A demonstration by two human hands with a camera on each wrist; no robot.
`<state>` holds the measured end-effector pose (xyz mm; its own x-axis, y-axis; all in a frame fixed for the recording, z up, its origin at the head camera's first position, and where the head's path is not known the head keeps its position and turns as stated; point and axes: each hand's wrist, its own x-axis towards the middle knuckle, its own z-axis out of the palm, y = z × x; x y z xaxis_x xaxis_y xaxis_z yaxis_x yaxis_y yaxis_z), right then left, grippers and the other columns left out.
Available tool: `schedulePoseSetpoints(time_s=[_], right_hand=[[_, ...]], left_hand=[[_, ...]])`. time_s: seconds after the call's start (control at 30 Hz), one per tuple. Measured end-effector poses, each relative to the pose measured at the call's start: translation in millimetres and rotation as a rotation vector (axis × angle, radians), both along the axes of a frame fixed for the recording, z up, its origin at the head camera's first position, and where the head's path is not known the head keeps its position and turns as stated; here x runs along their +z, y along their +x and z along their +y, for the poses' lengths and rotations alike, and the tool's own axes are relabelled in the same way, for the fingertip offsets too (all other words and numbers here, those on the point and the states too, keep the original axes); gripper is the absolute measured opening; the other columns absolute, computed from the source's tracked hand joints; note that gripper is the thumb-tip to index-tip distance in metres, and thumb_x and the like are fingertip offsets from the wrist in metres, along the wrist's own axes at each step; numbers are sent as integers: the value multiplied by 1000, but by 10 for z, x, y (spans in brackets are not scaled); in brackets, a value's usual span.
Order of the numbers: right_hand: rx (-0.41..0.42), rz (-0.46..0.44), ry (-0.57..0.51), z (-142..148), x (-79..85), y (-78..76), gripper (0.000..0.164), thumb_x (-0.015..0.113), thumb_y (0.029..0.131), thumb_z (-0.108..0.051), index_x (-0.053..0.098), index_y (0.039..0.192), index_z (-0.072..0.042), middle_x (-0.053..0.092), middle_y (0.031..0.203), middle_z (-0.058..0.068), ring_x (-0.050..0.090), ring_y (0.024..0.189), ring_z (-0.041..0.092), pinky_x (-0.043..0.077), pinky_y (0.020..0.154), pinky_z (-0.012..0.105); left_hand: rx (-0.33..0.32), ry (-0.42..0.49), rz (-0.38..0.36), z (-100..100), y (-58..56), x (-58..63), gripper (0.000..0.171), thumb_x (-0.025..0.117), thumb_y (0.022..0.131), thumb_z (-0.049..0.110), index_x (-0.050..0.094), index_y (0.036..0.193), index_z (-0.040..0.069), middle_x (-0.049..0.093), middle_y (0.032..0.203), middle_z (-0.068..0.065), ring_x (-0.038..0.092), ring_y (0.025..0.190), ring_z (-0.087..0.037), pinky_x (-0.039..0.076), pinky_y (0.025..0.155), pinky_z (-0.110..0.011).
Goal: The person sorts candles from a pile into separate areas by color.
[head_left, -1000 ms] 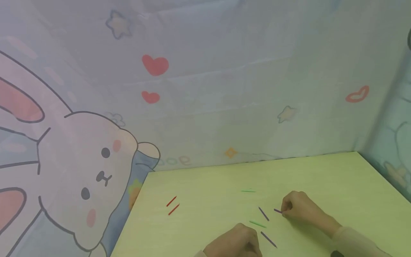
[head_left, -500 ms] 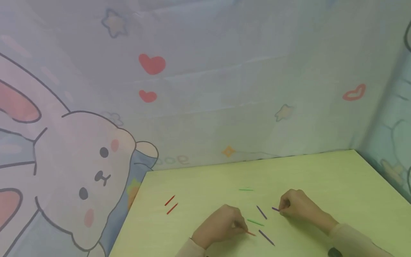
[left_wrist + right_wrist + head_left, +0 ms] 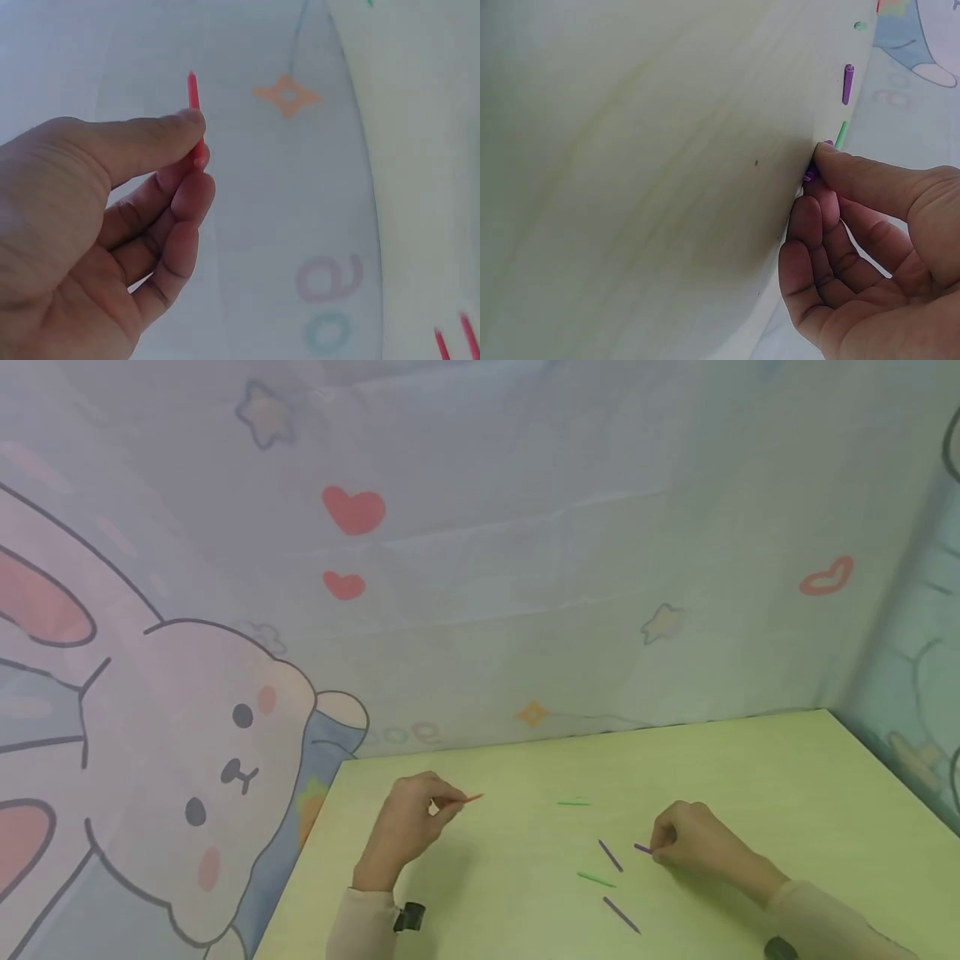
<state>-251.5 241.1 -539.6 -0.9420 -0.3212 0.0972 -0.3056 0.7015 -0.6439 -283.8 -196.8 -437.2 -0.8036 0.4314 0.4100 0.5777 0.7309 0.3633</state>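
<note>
My left hand (image 3: 412, 818) is raised over the far left part of the yellow table (image 3: 510, 860). Between thumb and fingertips it pinches a thin red stick (image 3: 193, 90) with a pointed end. Two more red sticks (image 3: 469, 334) show at the edge of the left wrist view; the left hand and arm hide them in the head view. My right hand (image 3: 697, 839) stays low at the tabletop, pinching a thin purple stick (image 3: 642, 848). Left of it lie two loose purple sticks (image 3: 611, 855) and a green stick (image 3: 596, 880). Farther back lies another green stick (image 3: 573, 803).
A pale printed sheet (image 3: 480, 652) hangs behind the table's back edge, with a large rabbit (image 3: 187, 760) on the left. The right table edge (image 3: 892, 772) runs beside another sheet. A black object (image 3: 409, 917) sits at my left wrist.
My left hand has come up from the front middle and moved to the far left, carrying the red stick, which came into view midway. The right hand holds its place.
</note>
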Motion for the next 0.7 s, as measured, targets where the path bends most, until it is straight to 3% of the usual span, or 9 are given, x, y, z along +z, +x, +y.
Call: schedulePoseSetpoints(time_s=[0.17,0.33,0.47,0.7], right_hand=[[14,-2,1,-2,-23,-13,19,91,85,-3,79,80,-17,71,83,-10,60,76,7,55,68,24],[10,8,18,6,-24,-39,19,91,85,-3,80,79,-16,70,82,-11,60,75,7,55,68,24],[7,1,22,17,-14,-47,19,91,85,-3,79,78,-17,70,81,-11,59,75,8,54,67,24],[-6,-7,24,22,-17,-58,20,92,84,-3,80,79,-17,70,81,-11,59,76,9,54,67,25]], left_hand=[[182,19,-7,-323,-71,-52,14,91,92,4,88,97,17,77,90,6,69,80,-9,59,65,-28],[327,-2,-91,-580,-148,-255,7,88,96,9,88,97,16,79,90,4,71,80,-13,59,62,-33],[401,-22,-160,-731,-192,-458,2,87,98,12,89,99,11,82,91,1,73,82,-16,61,62,-36],[477,-7,-202,-925,-243,-706,4,86,97,10,88,94,9,81,88,-1,73,76,-18,61,61,-41]])
